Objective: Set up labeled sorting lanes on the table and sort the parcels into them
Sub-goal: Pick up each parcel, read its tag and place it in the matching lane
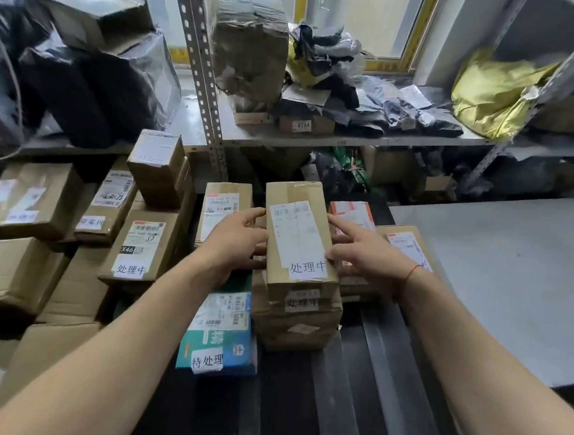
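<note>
Holding the long cardboard box (300, 232) from both sides, we have our left hand (234, 244) against its left face and our right hand (366, 253) against its right, fingers nearly straight and pressed flat to the board rather than curled under it. The box is plain brown corrugated card, taped, narrow and rectangular, with a white shipping label on top and a handwritten paper slip (307, 268) reading 处理中 at its near end. It sits on top of a stack of similar boxes (297, 323), squarely between our palms. Just left lies a glossy teal carton (218, 334) marked 待处理. A thin red string (412, 272) circles our right wrist.
</note>
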`<act>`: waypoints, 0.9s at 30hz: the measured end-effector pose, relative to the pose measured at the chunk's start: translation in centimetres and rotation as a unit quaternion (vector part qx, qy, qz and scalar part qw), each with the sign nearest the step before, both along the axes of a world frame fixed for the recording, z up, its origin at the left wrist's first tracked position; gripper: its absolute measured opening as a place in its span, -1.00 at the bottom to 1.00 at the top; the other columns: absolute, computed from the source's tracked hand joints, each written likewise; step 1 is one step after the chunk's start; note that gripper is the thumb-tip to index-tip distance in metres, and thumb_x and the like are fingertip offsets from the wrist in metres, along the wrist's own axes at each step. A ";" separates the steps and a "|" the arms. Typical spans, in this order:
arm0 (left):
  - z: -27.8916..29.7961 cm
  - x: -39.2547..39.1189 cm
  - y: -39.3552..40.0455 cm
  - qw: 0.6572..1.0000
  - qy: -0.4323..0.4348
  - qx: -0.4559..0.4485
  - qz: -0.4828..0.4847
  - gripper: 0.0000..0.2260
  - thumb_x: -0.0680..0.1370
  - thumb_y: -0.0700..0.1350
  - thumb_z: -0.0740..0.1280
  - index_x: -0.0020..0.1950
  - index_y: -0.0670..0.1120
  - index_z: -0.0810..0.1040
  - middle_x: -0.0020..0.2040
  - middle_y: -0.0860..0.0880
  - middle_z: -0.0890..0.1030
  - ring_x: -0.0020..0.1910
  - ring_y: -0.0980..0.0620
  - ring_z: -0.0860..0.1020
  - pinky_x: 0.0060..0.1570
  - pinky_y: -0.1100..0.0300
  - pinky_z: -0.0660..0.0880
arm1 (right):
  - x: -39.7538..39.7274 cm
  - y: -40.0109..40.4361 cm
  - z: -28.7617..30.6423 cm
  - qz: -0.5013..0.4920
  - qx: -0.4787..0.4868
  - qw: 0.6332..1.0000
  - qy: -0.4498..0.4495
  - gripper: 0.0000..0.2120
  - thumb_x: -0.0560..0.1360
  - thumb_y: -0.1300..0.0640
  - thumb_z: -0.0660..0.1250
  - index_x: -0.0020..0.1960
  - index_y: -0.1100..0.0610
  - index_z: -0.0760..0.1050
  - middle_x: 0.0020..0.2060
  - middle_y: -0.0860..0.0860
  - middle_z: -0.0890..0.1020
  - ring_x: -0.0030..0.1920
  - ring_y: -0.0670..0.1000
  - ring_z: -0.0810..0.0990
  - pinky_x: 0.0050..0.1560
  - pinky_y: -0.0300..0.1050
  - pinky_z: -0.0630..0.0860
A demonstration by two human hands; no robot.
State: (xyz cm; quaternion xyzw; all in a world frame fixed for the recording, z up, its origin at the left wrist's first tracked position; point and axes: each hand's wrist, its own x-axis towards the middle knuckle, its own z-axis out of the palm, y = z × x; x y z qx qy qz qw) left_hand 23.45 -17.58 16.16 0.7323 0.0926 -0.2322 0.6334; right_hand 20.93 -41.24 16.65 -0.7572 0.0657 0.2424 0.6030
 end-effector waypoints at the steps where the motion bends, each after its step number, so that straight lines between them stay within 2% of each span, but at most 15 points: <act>1: -0.5 0.2 0.0 1.000 0.004 0.004 0.005 -0.51 0.68 -0.24 0.34 0.58 0.09 0.41 0.13 -0.02 0.76 0.04 -0.05 0.76 -0.13 0.05 0.72 | 0.3 -0.1 -0.4 0.004 0.001 1.000 0.006 -0.41 0.64 0.37 0.29 0.44 -0.24 0.34 -0.01 -0.18 0.77 0.04 -0.10 0.76 0.03 -0.04 0.70; 4: -1.9 0.2 0.3 1.000 0.007 0.018 0.013 -0.52 0.69 -0.20 0.32 0.58 0.11 0.41 0.12 0.01 0.76 0.05 -0.04 0.76 -0.09 0.02 0.72 | 0.6 -0.1 -1.5 0.016 0.003 1.000 0.012 -0.44 0.63 0.33 0.35 0.40 -0.26 0.37 0.07 -0.18 0.75 0.16 -0.04 0.73 0.23 0.11 0.66; 6: -2.4 0.2 0.5 1.000 0.006 0.015 0.017 -0.53 0.68 -0.17 0.35 0.57 0.13 0.42 0.09 0.04 0.76 0.02 -0.01 0.76 -0.12 0.05 0.72 | 0.5 -0.1 -1.7 0.020 0.002 1.000 0.005 -0.43 0.63 0.30 0.37 0.40 -0.27 0.37 0.14 -0.13 0.72 0.22 0.01 0.70 0.28 0.16 0.63; 10: -2.7 0.5 0.7 1.000 0.011 0.008 0.028 -0.52 0.68 -0.16 0.35 0.58 0.14 0.41 0.13 0.00 0.75 0.02 -0.02 0.76 -0.16 0.07 0.71 | 0.8 -0.1 -1.7 0.018 0.012 1.000 0.012 -0.40 0.62 0.31 0.38 0.49 -0.21 0.34 0.21 -0.05 0.70 0.21 0.04 0.71 0.25 0.16 0.65; 14: -3.1 0.5 0.9 1.000 0.008 0.008 0.020 -0.52 0.69 -0.14 0.34 0.59 0.15 0.40 0.16 0.02 0.74 0.08 -0.04 0.74 -0.12 0.05 0.72 | 0.4 0.1 -2.0 0.008 0.008 1.000 0.006 -0.47 0.63 0.30 0.38 0.38 -0.25 0.38 0.14 -0.12 0.72 0.18 0.00 0.72 0.22 0.09 0.67; 17: -3.1 0.2 1.2 1.000 0.005 -0.001 0.017 -0.53 0.69 -0.14 0.34 0.58 0.15 0.41 0.14 0.03 0.75 0.07 -0.03 0.75 -0.13 0.04 0.72 | -0.2 0.5 -2.1 -0.009 0.010 1.000 0.003 -0.54 0.64 0.28 0.36 0.35 -0.20 0.44 0.12 -0.13 0.73 0.17 -0.02 0.72 0.19 0.05 0.68; 22: -2.5 -0.6 2.3 0.999 -0.031 0.025 0.003 -0.56 0.65 -0.08 0.42 0.52 0.14 0.48 0.16 0.04 0.73 0.17 -0.06 0.71 0.03 -0.05 0.72 | -1.2 1.3 -1.7 -0.072 -0.041 0.996 -0.037 -0.48 0.61 0.23 0.39 0.53 0.01 0.41 0.28 0.01 0.63 0.28 0.07 0.64 0.25 0.14 0.65; 24: -1.9 -1.1 3.2 0.998 -0.049 0.025 0.005 -0.65 0.67 -0.11 0.37 0.46 0.10 0.52 0.15 0.03 0.73 0.15 -0.02 0.72 0.04 0.00 0.72 | -1.7 1.9 -1.1 -0.112 -0.061 0.989 -0.074 -0.55 0.61 0.21 0.39 0.48 0.02 0.47 0.25 0.00 0.63 0.28 0.07 0.62 0.24 0.13 0.65; 27: -1.0 -2.2 5.0 0.992 -0.103 0.069 -0.016 -0.71 0.68 -0.08 0.36 0.41 0.06 0.57 0.16 0.04 0.70 0.13 0.04 0.69 0.08 0.02 0.70 | -2.7 3.2 0.1 -0.164 -0.088 0.973 -0.137 -0.71 0.60 0.17 0.37 0.30 0.00 0.59 0.15 -0.02 0.69 0.17 0.03 0.68 0.11 0.07 0.68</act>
